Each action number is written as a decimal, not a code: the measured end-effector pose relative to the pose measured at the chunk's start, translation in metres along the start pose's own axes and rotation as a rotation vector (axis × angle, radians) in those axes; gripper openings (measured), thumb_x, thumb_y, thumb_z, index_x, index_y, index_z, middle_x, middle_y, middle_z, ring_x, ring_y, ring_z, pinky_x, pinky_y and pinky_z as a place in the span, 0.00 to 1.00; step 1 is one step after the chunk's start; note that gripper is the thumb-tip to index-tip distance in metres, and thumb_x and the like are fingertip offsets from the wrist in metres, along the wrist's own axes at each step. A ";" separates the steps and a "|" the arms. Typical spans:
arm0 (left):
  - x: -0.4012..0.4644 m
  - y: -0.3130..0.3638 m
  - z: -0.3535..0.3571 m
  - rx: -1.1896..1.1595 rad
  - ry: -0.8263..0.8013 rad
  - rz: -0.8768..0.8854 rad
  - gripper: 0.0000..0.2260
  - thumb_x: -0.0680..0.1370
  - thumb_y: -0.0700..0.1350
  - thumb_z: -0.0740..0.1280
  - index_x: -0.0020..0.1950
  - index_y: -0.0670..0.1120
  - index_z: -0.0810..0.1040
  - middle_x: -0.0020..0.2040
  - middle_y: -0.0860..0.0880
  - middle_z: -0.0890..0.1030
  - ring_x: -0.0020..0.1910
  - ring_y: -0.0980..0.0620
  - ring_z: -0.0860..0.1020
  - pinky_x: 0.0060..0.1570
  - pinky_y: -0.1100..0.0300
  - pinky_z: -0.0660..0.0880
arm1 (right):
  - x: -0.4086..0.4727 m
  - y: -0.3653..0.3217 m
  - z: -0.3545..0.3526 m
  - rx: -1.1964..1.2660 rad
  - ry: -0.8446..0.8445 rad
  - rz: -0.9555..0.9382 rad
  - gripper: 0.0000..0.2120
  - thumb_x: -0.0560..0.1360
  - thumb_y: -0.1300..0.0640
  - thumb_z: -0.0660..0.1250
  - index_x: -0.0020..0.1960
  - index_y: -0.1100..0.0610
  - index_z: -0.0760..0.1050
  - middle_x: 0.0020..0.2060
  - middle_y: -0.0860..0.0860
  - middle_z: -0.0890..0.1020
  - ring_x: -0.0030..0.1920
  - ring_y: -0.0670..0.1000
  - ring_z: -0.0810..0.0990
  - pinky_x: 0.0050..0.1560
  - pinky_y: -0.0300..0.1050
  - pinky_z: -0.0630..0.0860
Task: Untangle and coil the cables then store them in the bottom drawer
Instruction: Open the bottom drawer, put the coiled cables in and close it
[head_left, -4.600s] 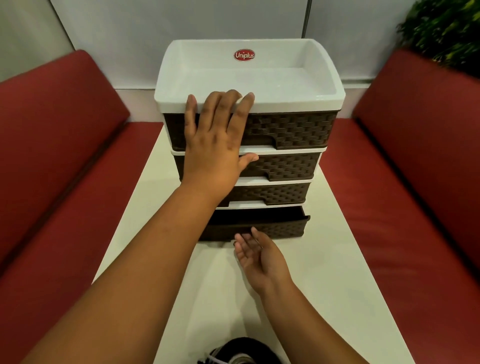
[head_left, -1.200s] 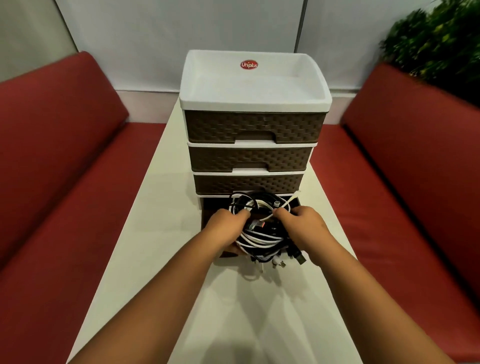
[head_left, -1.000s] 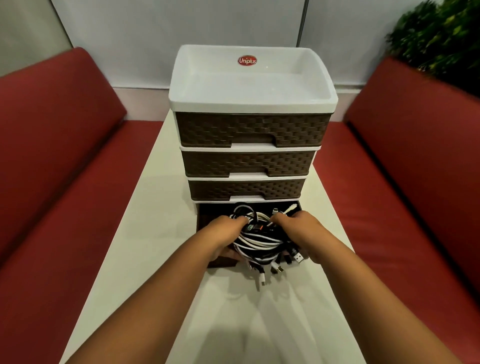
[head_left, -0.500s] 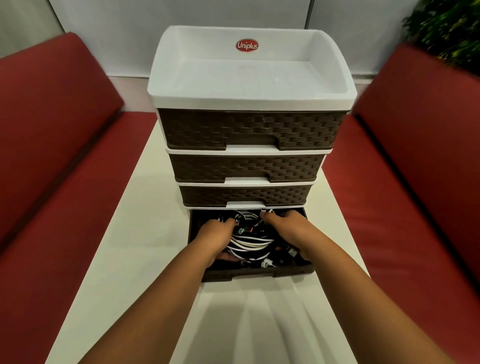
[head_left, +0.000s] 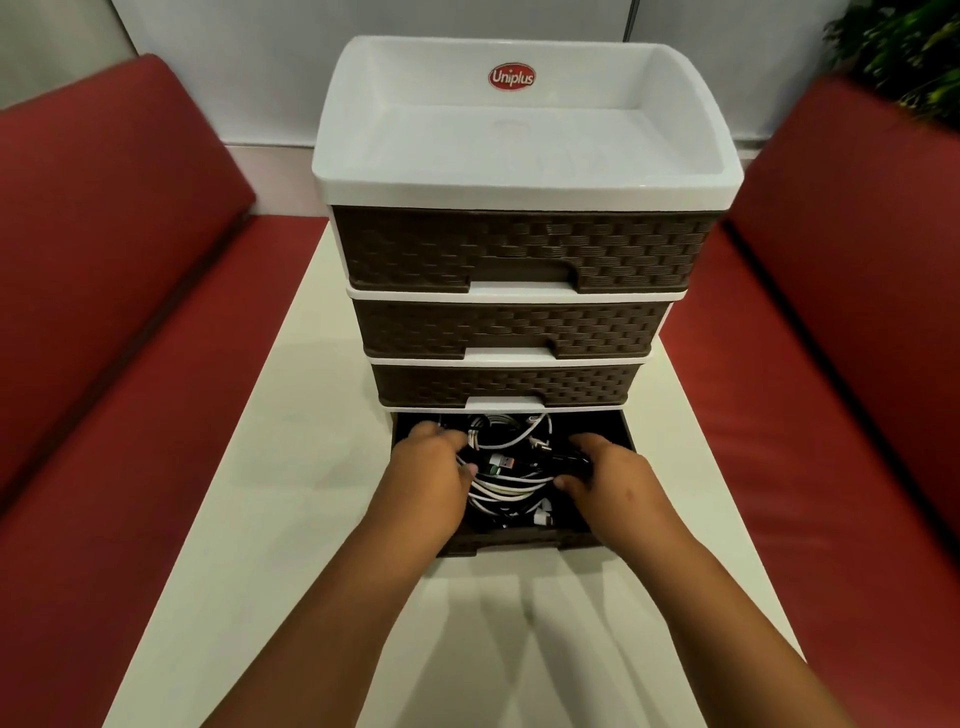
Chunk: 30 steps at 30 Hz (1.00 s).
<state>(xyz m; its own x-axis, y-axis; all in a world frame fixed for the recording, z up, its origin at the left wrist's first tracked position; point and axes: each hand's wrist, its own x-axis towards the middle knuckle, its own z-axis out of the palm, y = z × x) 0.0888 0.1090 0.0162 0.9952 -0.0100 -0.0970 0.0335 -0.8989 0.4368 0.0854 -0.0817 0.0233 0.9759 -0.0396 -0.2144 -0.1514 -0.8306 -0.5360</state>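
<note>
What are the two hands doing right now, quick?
Left hand: fingers curled on the cables inside the bottom drawer.
Right hand: grips the same cables from the other side.

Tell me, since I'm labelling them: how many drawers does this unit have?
4, stacked: top, second, third, all closed; bottom drawer pulled open, holding the cables.

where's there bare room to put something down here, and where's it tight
Free: the white tray top of the drawer unit, and the cream table left, right and front of the open brown bottom drawer. Crowded: that drawer holds the black and white cable bundle with left hand and right hand on it.
</note>
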 end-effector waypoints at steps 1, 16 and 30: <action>-0.002 -0.001 0.002 0.042 -0.013 0.066 0.17 0.81 0.48 0.65 0.70 0.49 0.75 0.71 0.48 0.70 0.69 0.47 0.67 0.61 0.60 0.66 | 0.002 0.000 0.000 0.004 0.009 -0.006 0.21 0.77 0.57 0.68 0.70 0.51 0.71 0.58 0.53 0.81 0.58 0.56 0.79 0.53 0.42 0.73; -0.016 -0.013 0.015 0.034 0.106 0.277 0.16 0.81 0.44 0.64 0.69 0.49 0.76 0.67 0.51 0.76 0.68 0.48 0.67 0.64 0.59 0.65 | 0.015 0.001 0.003 -0.052 0.082 -0.081 0.18 0.79 0.60 0.64 0.68 0.56 0.72 0.58 0.57 0.80 0.58 0.59 0.78 0.53 0.45 0.73; -0.075 -0.083 0.014 -0.358 0.122 -0.025 0.36 0.71 0.52 0.76 0.75 0.48 0.65 0.69 0.52 0.69 0.66 0.52 0.71 0.62 0.60 0.69 | -0.058 0.072 0.012 0.214 0.261 0.046 0.32 0.72 0.42 0.71 0.71 0.53 0.68 0.66 0.53 0.74 0.65 0.54 0.73 0.64 0.53 0.73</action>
<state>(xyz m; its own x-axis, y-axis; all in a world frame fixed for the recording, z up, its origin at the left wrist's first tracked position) 0.0104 0.1779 -0.0253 0.9966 0.0814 -0.0135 0.0660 -0.6881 0.7226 0.0162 -0.1326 -0.0132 0.9703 -0.2385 -0.0406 -0.1988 -0.6903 -0.6957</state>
